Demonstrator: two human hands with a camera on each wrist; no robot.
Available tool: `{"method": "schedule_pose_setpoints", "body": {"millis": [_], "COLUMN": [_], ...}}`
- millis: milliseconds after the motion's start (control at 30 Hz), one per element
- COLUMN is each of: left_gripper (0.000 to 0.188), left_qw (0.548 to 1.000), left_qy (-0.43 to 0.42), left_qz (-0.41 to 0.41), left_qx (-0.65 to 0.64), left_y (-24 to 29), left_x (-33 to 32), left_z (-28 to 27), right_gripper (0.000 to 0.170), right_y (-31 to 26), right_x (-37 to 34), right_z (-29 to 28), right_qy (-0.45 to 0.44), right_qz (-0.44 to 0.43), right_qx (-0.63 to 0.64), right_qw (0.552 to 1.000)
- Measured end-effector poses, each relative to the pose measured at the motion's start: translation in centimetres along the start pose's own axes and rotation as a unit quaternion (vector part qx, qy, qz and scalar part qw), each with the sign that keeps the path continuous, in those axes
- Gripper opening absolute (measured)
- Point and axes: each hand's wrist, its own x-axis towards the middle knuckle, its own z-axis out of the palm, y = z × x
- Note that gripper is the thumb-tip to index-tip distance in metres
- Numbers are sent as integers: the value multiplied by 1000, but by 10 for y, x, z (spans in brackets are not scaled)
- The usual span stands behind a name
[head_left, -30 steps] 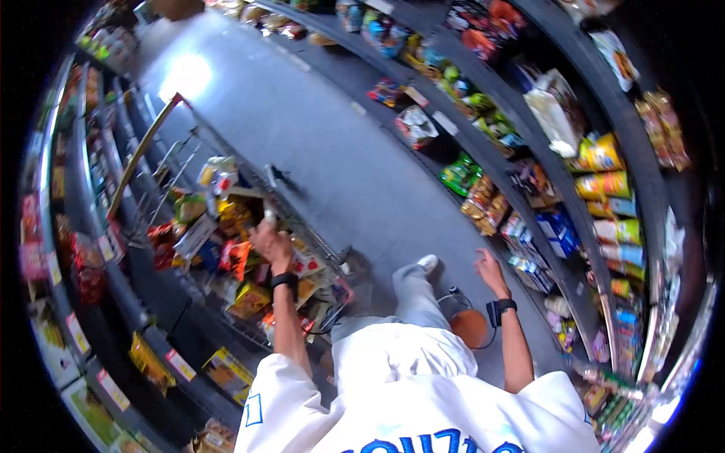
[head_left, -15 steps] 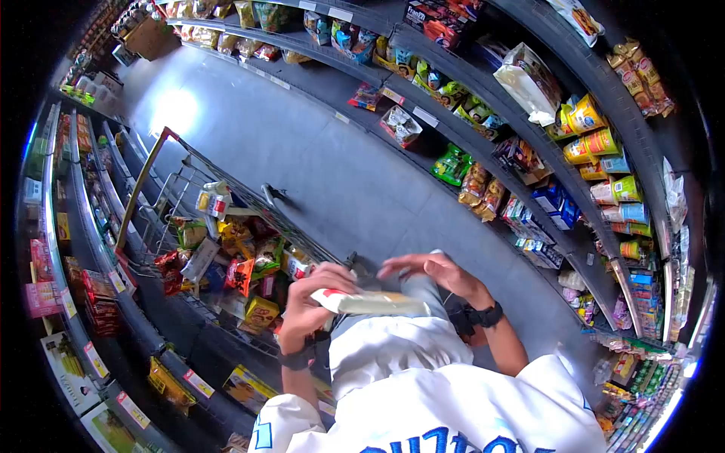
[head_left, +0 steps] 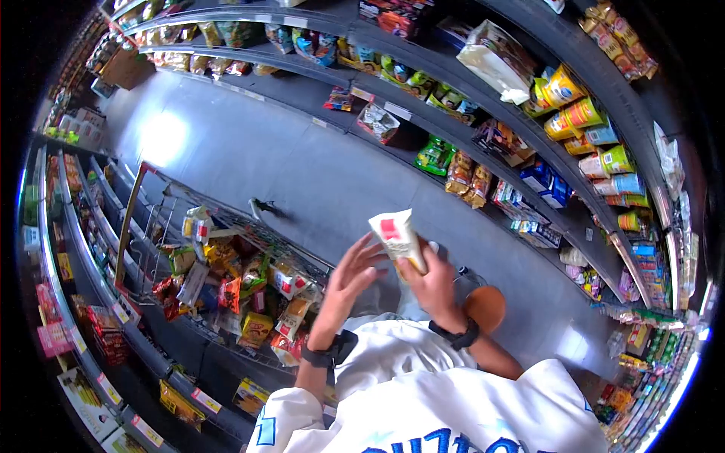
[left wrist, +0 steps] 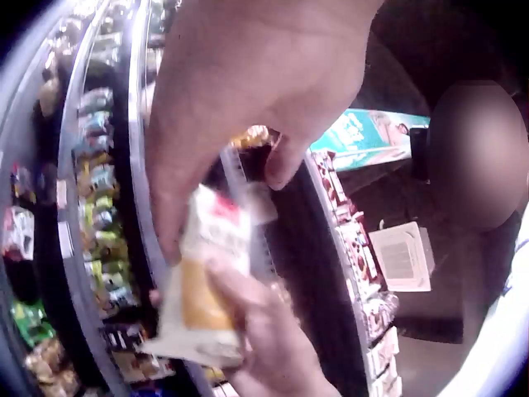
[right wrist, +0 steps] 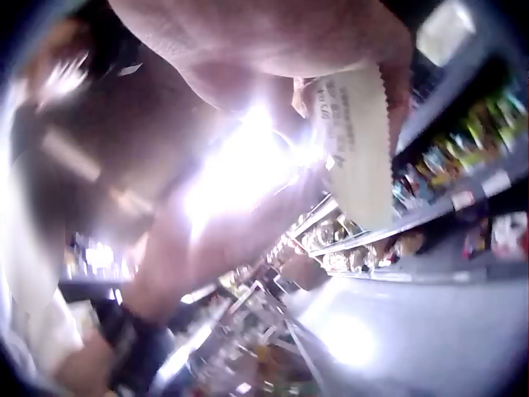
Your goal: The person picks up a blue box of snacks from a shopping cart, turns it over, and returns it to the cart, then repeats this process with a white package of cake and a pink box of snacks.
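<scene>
A cream-coloured snack packet with a red label stands tilted upward in front of the body. My right hand grips its lower part, thumb across the front. Just to the left, my left hand has its fingers extended and spread beside the packet. From the left wrist, the packet shows an orange-yellow panel, with the right hand around one side and the left hand above. In the right wrist view, small print and a serrated edge show on the packet.
A shopping cart piled with packaged goods stands at the left. Shelves of snack bags and cups line the right side, and more shelves run along the left. Grey floor lies between them. A round brown stool top is near the right arm.
The left hand came from over the cart to the body with the packet. The packet has passed from the left hand to the right and now points upward; the left hand has let go.
</scene>
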Motion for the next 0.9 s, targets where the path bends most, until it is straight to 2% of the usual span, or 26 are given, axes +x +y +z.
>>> {"method": "schedule_pose_setpoints", "body": {"millis": [33, 67, 100, 133, 200, 300, 400, 433, 533, 567, 667, 700, 733, 800, 867, 900], "left_gripper": [54, 51, 43, 37, 33, 29, 34, 37, 38, 37, 39, 37, 34, 31, 31, 31], "left_qw": [999, 996, 984, 983, 983, 978, 991, 991, 978, 979, 988, 981, 983, 985, 994, 994], "left_qy": [39, 78, 141, 159, 183, 192, 127, 124, 189, 178, 55, 103, 106, 112, 104, 101], "left_qz": [-15, -30, -73, -43, -28, -7, -37, -52, -57, -63, -57, -67, -80, -105, -14, -10], "left_qx": [18, 38, 77, 84, -3, -86, -22, -25, -67, -79, -134, -149, -130, -84, 38, 39], "left_y": [-12, -22, -31, -42, -52, -44, -48, -57, -67, -70, -86, -88, -87, -82, -96, -98], "left_x": [6, 12, 18, 26, 38, 57, 79, 87, 113, 118, 138, 149, 157, 170, 182, 185], "left_z": [12, 23, 33, 37, 47, 82, 102, 105, 142, 155, 166, 182, 188, 204, 209, 214], "right_gripper": [51, 58, 58, 61, 63, 62, 56, 46, 41, 42, 48, 51, 51, 52, 51, 51], "right_y": [12, 23, 27, 23, 33, 38, 48, 57, 84, 87, 90, 81, 98, 110, 115, 119], "right_x": [2, 2, -3, -9, -1, 13, 22, 24, 36, 37, 40, 40, 43, 55, 70, 77], "right_z": [2, 3, 0, -1, -16, -51, -83, -90, -108, -116, -139, -151, -154, -179, -207, -219], "right_qy": [-2, -4, -73, -99, -64, 7, -94, -60, 117, 108, 83, 70, 59, 69, 142, 176], "right_qz": [-131, -259, -250, -191, -205, -109, 13, -16, -97, -123, -197, -190, -204, -230, -215, -206], "right_qx": [-60, -118, -154, -119, -69, 112, 91, 72, 7, -26, -126, -66, -77, 17, -29, -52], "right_qw": [990, 959, 953, 969, 974, 988, 991, 996, 988, 986, 969, 977, 974, 971, 966, 961]}}
